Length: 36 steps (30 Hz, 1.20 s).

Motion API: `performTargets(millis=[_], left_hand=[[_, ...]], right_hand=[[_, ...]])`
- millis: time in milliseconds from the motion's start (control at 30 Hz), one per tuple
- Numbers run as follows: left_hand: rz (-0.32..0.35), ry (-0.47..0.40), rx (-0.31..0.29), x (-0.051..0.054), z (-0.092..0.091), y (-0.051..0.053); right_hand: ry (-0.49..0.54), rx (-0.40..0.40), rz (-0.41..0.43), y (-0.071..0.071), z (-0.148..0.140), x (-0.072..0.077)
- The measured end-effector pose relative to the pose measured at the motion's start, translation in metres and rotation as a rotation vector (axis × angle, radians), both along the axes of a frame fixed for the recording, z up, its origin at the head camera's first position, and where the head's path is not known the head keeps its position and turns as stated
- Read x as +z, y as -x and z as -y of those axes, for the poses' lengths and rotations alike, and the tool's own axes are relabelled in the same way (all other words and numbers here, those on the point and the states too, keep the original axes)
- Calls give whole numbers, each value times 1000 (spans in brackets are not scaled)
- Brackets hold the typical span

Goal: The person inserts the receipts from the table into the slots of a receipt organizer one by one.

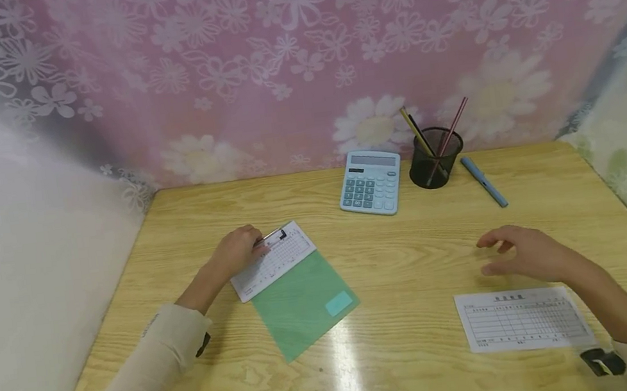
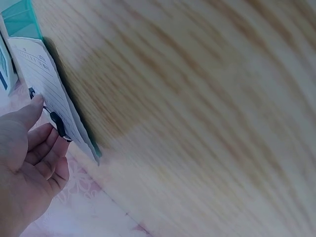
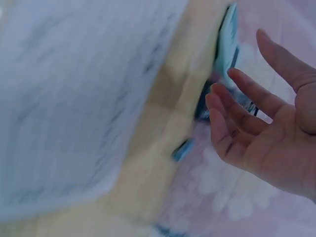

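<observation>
My left hand (image 1: 238, 250) grips the clip end of a green clipboard (image 1: 303, 309). In the left wrist view the thumb lies on the black-and-metal clip (image 2: 57, 123), with the fingers curled at the board's edge. White printed forms (image 1: 275, 264) cover the clip end of the board, and a pale blue label (image 1: 339, 303) marks the opposite end. On the right, my right hand (image 1: 529, 253) hovers over the table with loosely bent fingers and nothing in them. Just below it in the head view lies a single printed form (image 1: 525, 320); the right wrist view shows this sheet blurred.
A light blue calculator (image 1: 371, 182) lies at the back of the wooden table (image 1: 402, 263). Beside it stands a black mesh pen cup (image 1: 429, 166) with pencils in it. A blue pen (image 1: 484, 181) lies right of the cup. Flowered pink cloth (image 1: 252, 67) hangs behind the table.
</observation>
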<state>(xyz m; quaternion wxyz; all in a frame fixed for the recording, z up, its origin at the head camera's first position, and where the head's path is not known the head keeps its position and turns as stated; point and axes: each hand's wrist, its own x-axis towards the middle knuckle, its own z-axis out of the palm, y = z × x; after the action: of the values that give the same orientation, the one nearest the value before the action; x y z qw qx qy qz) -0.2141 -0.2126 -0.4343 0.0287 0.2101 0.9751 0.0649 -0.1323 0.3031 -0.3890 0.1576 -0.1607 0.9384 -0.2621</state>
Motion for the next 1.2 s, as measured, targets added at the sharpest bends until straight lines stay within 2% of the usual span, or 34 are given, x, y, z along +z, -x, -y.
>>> performTargets(millis=[100,200,367,600,833,1033,1200], left_hand=[[0,4,-2,1,-2,0],[-2,6,-3,2,-4,0],[-1,12,4,3,-5,-2],[-6,24,11,2,-4,-3],[-35,18,3,2,-4,-3],[-26,20,12,3,-4,-3],[-13,30,19,2,-5,-3]], right_hand=[[-50,-24,24,-13,-32,-13],[-56,-27,72,-22,-56,-21],[-73,-16,118,-30,-76,-32],[-112,-27,52,-41,-76,-43],[-165,-45,-6,-45,-69,-42],[-153,-67,29,-45,-66,-39],[-144,-55,68,-44,-65,-38]])
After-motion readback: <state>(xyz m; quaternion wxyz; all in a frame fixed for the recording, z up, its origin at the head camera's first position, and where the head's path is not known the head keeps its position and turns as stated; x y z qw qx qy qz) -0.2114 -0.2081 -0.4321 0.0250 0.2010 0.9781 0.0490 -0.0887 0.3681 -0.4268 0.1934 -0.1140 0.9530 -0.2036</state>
